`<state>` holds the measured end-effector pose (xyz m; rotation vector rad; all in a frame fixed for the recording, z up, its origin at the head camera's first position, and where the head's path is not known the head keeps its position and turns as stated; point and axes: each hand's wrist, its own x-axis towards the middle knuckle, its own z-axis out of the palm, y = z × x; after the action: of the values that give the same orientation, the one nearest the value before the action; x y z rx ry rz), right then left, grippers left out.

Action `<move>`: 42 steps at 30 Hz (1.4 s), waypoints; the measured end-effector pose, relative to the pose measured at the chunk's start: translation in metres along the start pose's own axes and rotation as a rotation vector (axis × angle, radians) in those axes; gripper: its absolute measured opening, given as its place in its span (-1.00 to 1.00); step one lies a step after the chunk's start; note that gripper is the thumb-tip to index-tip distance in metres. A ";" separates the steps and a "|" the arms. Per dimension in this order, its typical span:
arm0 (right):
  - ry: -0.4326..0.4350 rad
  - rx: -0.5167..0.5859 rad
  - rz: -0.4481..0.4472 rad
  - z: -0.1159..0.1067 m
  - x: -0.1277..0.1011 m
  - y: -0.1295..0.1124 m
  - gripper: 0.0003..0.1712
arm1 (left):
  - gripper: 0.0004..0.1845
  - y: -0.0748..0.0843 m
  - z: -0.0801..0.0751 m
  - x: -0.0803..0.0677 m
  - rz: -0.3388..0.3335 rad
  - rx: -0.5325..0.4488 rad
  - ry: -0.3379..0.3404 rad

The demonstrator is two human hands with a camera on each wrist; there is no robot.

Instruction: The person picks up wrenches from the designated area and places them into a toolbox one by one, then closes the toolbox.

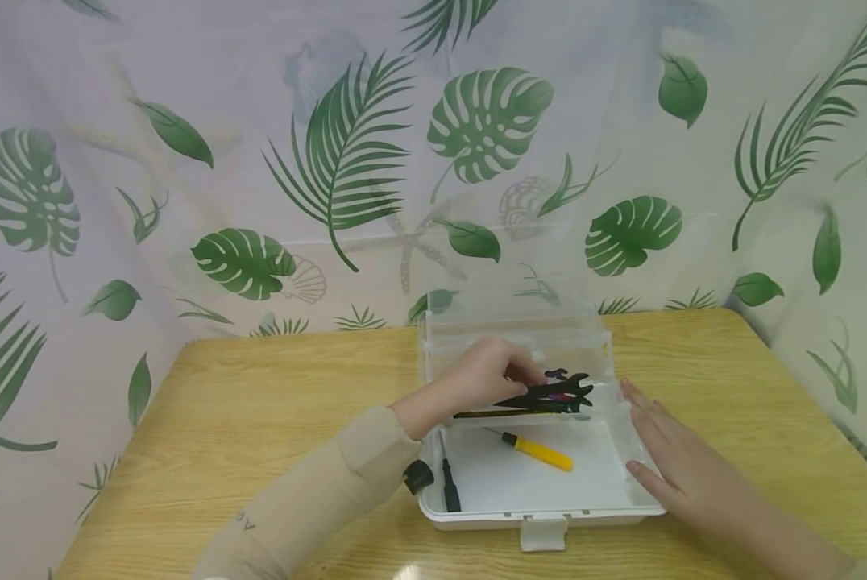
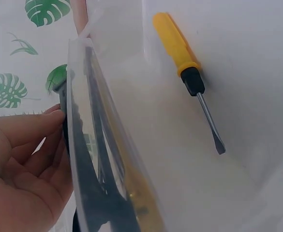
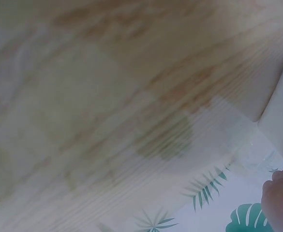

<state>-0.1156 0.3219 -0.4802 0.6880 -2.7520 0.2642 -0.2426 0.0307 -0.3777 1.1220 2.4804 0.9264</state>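
Left hand (image 1: 487, 377) pinches a bundle of black wrenches (image 1: 549, 396) over the clear box (image 1: 542, 515), right hand (image 1: 665, 451) flat with straight fingers on the box's right wall; loose grip could spill wrenches onto the yellow screwdriver (image 1: 538, 452).

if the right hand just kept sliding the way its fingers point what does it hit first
Probably the right side wall of the clear plastic box. The right hand lies flat on the table with fingers angled up and left along that wall; whether they already touch it is unclear. Past it are the black wrenches.
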 end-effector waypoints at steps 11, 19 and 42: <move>0.021 -0.003 -0.015 -0.001 0.001 0.000 -0.01 | -0.73 -0.002 0.001 0.003 0.005 0.040 -0.020; -0.006 -0.005 0.003 0.000 0.000 0.000 0.01 | -0.82 -0.006 -0.007 0.003 0.040 0.002 0.022; -0.052 0.005 0.065 -0.003 0.001 -0.003 0.04 | -0.81 -0.025 -0.034 -0.013 0.013 -0.048 0.083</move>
<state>-0.1139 0.3195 -0.4769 0.6165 -2.8270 0.2716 -0.2638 -0.0065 -0.3682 1.1071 2.5044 1.0516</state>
